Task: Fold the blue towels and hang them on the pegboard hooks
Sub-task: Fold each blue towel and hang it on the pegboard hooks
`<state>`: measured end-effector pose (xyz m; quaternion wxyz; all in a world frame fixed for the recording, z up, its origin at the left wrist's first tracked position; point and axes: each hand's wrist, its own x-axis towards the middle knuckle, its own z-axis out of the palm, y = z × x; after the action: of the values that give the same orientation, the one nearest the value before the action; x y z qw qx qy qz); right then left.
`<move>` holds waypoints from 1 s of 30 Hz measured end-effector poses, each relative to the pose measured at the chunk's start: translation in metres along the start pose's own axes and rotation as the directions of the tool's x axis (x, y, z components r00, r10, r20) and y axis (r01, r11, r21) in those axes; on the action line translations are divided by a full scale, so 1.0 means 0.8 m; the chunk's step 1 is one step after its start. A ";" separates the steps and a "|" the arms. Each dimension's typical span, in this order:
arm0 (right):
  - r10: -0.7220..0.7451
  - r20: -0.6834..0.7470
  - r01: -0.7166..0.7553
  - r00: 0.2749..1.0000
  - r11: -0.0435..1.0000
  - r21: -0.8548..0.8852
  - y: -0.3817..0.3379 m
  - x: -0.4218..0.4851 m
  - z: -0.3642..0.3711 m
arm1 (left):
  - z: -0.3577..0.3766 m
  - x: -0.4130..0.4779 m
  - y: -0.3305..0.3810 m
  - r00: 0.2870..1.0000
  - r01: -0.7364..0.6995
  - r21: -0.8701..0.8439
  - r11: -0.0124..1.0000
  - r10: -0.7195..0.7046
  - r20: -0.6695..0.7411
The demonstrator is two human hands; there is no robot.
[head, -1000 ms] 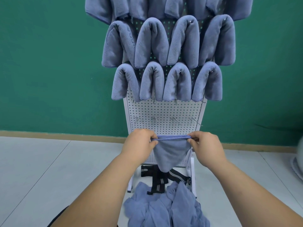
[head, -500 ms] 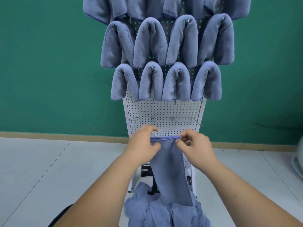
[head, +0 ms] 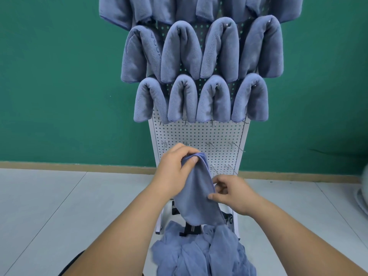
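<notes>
We count two hands on one towel (head: 197, 202): the left hand (head: 173, 172) pinches its folded top edge between thumb and curled fingers, and the right hand (head: 233, 196) pinches its right edge lower down, so the cloth hangs between and below the fingers. Just above the left fingers, one row of four bare hooks (head: 211, 145) sticks out of the pegboard (head: 199, 132), with two more above the right fingers. Higher up we count eight folded towels (head: 183, 52) hung in two rows of four, more cut off at the top, and one loose pile (head: 199, 255) lies below the fingers.
</notes>
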<state>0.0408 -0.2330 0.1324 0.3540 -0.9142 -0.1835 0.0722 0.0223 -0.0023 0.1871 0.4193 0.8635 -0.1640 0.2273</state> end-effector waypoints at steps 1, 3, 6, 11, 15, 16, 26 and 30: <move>0.011 0.034 -0.009 0.999 0.999 -0.045 0.003 -0.001 0.001 | -0.003 0.001 -0.001 0.999 0.017 -0.026 1.000 -0.017 -0.034; 0.026 0.061 -0.020 0.998 0.995 -0.098 0.009 -0.003 0.003 | -0.011 0.004 -0.004 0.995 0.062 -0.094 0.994 -0.069 -0.078; 0.051 0.033 -0.048 0.998 0.995 -0.086 0.015 -0.004 0.005 | -0.017 0.007 -0.008 0.990 0.099 -0.144 0.985 -0.112 -0.086; 0.059 0.045 -0.054 0.997 0.994 -0.100 0.015 -0.002 0.003 | -0.024 0.012 -0.015 0.970 0.167 -0.248 0.954 -0.204 -0.133; 0.100 0.092 -0.072 0.991 0.961 -0.266 0.025 0.000 -0.002 | -0.031 0.014 -0.024 0.947 0.199 -0.309 0.930 -0.264 -0.182; 0.127 0.089 -0.097 0.988 0.956 -0.278 0.028 -0.001 -0.007 | -0.033 0.014 -0.027 0.939 0.215 -0.308 0.927 -0.283 -0.196; 0.226 -0.094 -0.131 0.970 0.803 0.581 0.029 -0.014 -0.088 | -0.042 0.011 -0.062 0.783 0.503 -0.155 0.850 -0.525 -0.334; 0.337 -0.138 -0.126 0.931 0.651 0.748 0.022 -0.010 -0.096 | -0.036 0.013 -0.060 0.690 0.608 -0.304 0.734 -0.677 -0.257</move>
<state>0.0580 -0.2955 0.1773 0.6964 -0.7144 0.0287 0.0614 0.0466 0.0485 0.1775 0.5766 0.7654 0.2060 0.1980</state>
